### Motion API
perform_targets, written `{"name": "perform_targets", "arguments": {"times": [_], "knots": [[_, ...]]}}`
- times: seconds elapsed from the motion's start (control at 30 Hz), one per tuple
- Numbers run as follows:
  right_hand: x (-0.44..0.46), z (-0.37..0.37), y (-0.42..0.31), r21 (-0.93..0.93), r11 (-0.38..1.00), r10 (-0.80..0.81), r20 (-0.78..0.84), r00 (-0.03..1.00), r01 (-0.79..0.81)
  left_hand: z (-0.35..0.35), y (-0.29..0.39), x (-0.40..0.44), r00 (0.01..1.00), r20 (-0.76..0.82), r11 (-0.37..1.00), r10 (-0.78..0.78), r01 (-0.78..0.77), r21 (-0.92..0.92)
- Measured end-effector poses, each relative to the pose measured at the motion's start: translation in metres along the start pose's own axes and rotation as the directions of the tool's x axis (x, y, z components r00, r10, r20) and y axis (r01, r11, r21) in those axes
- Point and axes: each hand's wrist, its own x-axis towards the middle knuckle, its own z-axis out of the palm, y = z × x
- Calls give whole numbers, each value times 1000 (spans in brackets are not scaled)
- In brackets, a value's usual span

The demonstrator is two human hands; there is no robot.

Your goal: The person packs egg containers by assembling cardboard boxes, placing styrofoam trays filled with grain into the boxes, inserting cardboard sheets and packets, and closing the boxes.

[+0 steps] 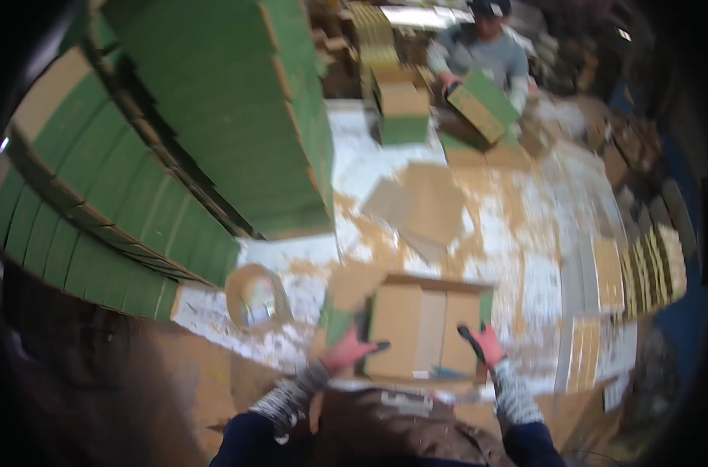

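Note:
A cardboard box (393, 319), brown inside with green outer faces, stands open in front of my body. A pale strip runs down the middle of its bottom. My left hand (348, 350), in a pink glove with dark fingertips, grips its left wall, thumb inside and the other fingers mostly hidden. On the opposite side my right hand (488, 345), gloved alike, holds the right wall with its thumb over the edge. A small bluish object (447, 373) lies at the box's near edge, too blurred to name.
Tall stacks of green boxes (221, 117) rise at left. A round cardboard container (252, 300) stands left of my box. Flat cardboard sheets (428, 206) lie mid-table. Across the table a person (478, 58) handles a green box (482, 105). Bundled yellowish strips (653, 268) sit at right.

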Motion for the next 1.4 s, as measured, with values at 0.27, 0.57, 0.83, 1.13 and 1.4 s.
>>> {"name": "perform_targets", "arguments": {"times": [0.27, 0.57, 0.83, 1.13, 1.4], "knots": [[88, -62, -133, 28, 953, -301, -33, 953, 301, -79, 147, 39, 935, -59, 791, 350, -329, -517], [231, -55, -569, 713, 13, -774, -436, 458, 701, -408, 447, 33, -345, -668, 321, 659, -674, 665], [183, 103, -716, 372, 465, -816, -173, 552, 803, -503, 469, 92, 65, -695, 396, 716, -858, 327], [186, 159, -759, 87, 413, -898, -129, 421, 907, -463, 482, 62, 145, -653, 540, 743, -705, 459], [177, 151, -683, 9, 257, -942, -221, 253, 966, -440, 462, 51, -196, -667, 472, 719, -567, 675]]}}
